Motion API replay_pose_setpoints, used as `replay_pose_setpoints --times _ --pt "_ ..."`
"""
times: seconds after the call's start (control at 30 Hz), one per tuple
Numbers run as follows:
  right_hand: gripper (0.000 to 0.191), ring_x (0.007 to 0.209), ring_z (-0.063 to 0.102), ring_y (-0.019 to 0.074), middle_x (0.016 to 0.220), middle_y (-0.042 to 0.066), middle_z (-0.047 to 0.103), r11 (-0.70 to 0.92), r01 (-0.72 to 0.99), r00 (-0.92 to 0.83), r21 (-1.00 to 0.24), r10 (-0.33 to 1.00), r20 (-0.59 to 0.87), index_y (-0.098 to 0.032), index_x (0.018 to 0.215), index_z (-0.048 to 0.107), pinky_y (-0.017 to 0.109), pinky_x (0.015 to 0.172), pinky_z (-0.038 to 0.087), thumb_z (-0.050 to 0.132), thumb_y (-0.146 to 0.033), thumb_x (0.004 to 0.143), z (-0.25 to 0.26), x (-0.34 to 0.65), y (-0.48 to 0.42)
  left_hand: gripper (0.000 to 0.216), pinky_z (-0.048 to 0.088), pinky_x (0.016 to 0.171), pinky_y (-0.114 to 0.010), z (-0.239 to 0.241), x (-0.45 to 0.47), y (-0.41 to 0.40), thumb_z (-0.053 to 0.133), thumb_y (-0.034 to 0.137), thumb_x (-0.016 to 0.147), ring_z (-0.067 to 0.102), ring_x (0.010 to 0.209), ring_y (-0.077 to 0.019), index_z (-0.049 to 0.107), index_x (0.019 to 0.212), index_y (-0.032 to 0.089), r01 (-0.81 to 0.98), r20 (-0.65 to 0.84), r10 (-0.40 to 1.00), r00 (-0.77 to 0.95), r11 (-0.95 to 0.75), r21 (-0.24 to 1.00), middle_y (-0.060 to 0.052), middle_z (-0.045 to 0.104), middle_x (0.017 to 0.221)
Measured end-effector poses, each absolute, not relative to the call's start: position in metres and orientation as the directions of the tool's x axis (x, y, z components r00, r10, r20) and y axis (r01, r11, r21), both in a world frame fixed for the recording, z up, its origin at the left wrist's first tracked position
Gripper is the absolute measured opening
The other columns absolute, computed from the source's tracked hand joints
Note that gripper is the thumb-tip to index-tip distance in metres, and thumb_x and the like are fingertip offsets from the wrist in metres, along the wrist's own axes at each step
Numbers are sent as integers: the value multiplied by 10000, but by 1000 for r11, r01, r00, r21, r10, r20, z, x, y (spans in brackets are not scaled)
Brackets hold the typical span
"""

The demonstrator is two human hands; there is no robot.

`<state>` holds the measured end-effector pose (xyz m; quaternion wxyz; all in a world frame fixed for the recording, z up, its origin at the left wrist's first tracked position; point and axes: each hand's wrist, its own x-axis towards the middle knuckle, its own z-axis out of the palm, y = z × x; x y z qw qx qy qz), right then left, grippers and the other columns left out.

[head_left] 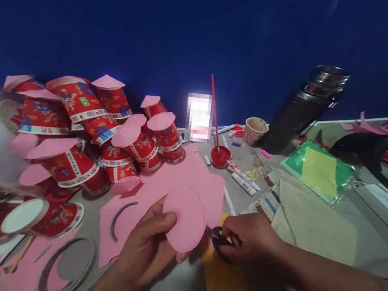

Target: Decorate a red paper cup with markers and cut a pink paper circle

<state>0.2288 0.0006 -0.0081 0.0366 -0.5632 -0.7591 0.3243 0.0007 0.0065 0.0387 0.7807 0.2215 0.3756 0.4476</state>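
Note:
A round pink paper disc (186, 217) is pinched in my left hand (146, 238), with the thumb on its face and fingers behind it. A faint curved line runs near the disc's edge. My right hand (251, 238) is closed around the black handles of a pair of scissors (220, 242), whose blades point left toward the disc and are mostly hidden. Beneath both hands lie pink paper sheets (173, 176) and a yellow sheet (224, 279). A grey ring (91, 264) rests on the table to the left of my left hand.
Red patterned paper cups (80, 100) with pink cone tops are piled at the left. Farther back stand a red paint pot (220, 157) with a stick, a small paper cup (255, 131) and a black thermos (299, 111). Markers (244, 184), cloth gloves (311, 219) and a power strip (383, 209) lie rightward.

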Motion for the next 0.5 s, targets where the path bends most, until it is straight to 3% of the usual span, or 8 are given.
replay_pose_setpoints --times 0.1,0.23,0.37,0.5 --pt "193 729 705 200 794 24 789 281 889 -398 -361 863 -309 -226 866 724 295 589 204 734 -419 870 -5 227 1 300 581 579 -351 30 2 9 917 294 668 697 606 -233 785 914 183 -554 -437 873 218 479 681 -65 752 719" --pt "213 767 712 202 909 32 816 312 861 -455 -400 824 -337 -233 949 735 300 588 209 679 -438 949 -1 228 1 393 619 920 -463 15 9 14 903 264 684 765 1012 -349 809 1053 168 -556 -482 856 189 498 666 -120 823 977" --pt "188 825 727 205 979 39 810 275 844 -435 -459 853 -289 -229 1000 720 288 624 297 593 -366 1024 2 234 4 366 612 979 -460 7 16 16 923 239 664 763 1053 -356 826 1007 157 -555 -492 847 202 513 655 -115 830 947" --pt "271 1042 743 309 1188 128 776 211 915 -302 -344 923 -237 -192 1210 662 318 714 400 636 -376 1012 7 240 16 325 634 954 -448 6 15 15 906 227 700 773 1034 -350 838 1013 170 -536 -507 833 222 539 650 -112 838 958"
